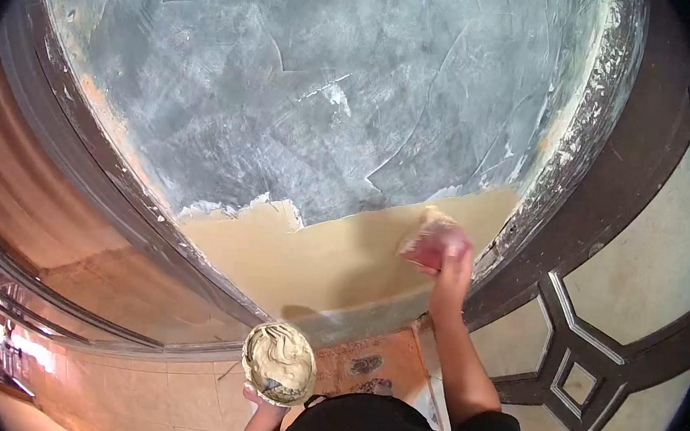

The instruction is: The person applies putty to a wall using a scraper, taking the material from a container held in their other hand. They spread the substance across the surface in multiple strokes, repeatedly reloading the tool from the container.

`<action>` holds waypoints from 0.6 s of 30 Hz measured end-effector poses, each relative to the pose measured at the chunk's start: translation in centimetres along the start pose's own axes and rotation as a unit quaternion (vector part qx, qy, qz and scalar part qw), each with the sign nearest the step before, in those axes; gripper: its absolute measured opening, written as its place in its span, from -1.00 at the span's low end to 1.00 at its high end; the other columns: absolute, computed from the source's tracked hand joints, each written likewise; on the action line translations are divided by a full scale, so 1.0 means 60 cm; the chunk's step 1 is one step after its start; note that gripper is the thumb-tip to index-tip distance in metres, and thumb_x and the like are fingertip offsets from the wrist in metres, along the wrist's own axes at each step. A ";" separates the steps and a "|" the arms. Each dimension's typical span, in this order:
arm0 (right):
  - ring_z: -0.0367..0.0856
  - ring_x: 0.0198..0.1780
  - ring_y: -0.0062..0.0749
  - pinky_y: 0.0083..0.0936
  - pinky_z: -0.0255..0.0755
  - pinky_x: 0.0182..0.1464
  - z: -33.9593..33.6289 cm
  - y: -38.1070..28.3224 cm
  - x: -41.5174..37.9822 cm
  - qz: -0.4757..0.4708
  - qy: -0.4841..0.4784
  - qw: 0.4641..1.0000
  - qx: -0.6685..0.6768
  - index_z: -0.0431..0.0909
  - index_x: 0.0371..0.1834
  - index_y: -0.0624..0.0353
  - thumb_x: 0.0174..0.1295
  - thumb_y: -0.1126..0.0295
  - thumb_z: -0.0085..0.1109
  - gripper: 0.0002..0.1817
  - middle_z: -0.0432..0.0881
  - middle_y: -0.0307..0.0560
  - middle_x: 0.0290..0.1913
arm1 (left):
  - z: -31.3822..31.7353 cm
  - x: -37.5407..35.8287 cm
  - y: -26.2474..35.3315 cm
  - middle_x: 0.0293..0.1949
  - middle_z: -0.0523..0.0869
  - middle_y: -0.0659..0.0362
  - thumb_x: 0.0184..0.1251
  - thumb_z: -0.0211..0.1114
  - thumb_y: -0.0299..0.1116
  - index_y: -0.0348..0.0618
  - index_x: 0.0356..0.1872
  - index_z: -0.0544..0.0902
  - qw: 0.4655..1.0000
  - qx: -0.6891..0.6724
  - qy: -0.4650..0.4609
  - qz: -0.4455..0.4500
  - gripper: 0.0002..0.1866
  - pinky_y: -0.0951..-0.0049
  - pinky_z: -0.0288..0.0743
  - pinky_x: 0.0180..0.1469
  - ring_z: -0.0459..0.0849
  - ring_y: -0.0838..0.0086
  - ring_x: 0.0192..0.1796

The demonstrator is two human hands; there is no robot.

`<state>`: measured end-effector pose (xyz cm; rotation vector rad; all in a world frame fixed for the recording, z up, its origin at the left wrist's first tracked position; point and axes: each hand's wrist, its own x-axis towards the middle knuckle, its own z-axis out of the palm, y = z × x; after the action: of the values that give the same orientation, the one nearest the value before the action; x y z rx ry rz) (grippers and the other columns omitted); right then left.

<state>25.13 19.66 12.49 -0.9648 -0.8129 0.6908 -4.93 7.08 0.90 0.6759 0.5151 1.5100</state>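
Note:
My right hand (458,264) is closed around a red scraper (432,242), blurred by motion, with cream filler along its edge. The scraper is at the wall, over a smooth band of cream filler (341,257) along the lower part. Above that band the wall surface (330,106) is grey-blue and patchy, with cracks and ragged edges. Low on the left, my left hand (263,400) holds up a round bowl (247,362) from beneath. Thick cream filler (280,355) lies in the bowl in swirled folds. Most of my left fingers are hidden under it.
A dark, chipped frame (571,154) borders the wall on the right, beside a dark panelled door (616,333) with pale inserts. Another dark frame (110,151) runs along the left. Below are a tiled floor (178,391) and a reddish-brown strip (385,361) at the wall's foot.

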 end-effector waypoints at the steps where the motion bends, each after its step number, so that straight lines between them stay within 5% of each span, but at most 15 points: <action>1: 0.69 -0.23 -0.42 -0.57 0.57 -0.33 -0.009 0.003 -0.001 -0.001 0.000 1.000 0.000 0.31 0.15 0.23 0.49 0.13 -0.13 -0.61 0.63 -0.04 -0.08 | 0.001 0.002 -0.001 0.45 0.22 0.04 -0.05 -0.10 0.54 0.01 0.49 0.13 1.000 0.005 0.000 -0.001 0.10 -0.04 0.11 0.46 0.24 0.06 0.45; 9: 0.66 -0.19 -0.45 -0.52 0.62 -0.25 0.097 0.050 -0.094 -0.014 -0.236 0.971 -0.047 0.38 0.07 0.30 0.47 0.25 -0.10 -0.67 0.63 -0.02 -0.12 | 0.003 0.004 -0.011 0.44 0.24 0.05 -0.06 -0.18 0.62 0.03 0.48 0.14 1.000 0.002 -0.009 0.006 0.13 -0.06 0.14 0.44 0.26 0.07 0.43; 18: 0.66 -0.20 -0.45 -0.54 0.62 -0.23 0.154 0.048 -0.079 -0.025 -0.199 0.975 -0.099 0.40 0.08 0.39 0.47 0.29 -0.08 -0.66 0.60 -0.02 -0.05 | -0.010 -0.005 -0.001 0.45 0.22 0.06 -0.09 -0.04 0.59 0.05 0.48 0.13 1.000 -0.013 -0.005 0.017 0.13 -0.07 0.15 0.44 0.26 0.05 0.43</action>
<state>14.46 21.00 11.67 -0.9945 -1.2753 0.7825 -5.31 6.85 0.41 0.6737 0.4772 1.5425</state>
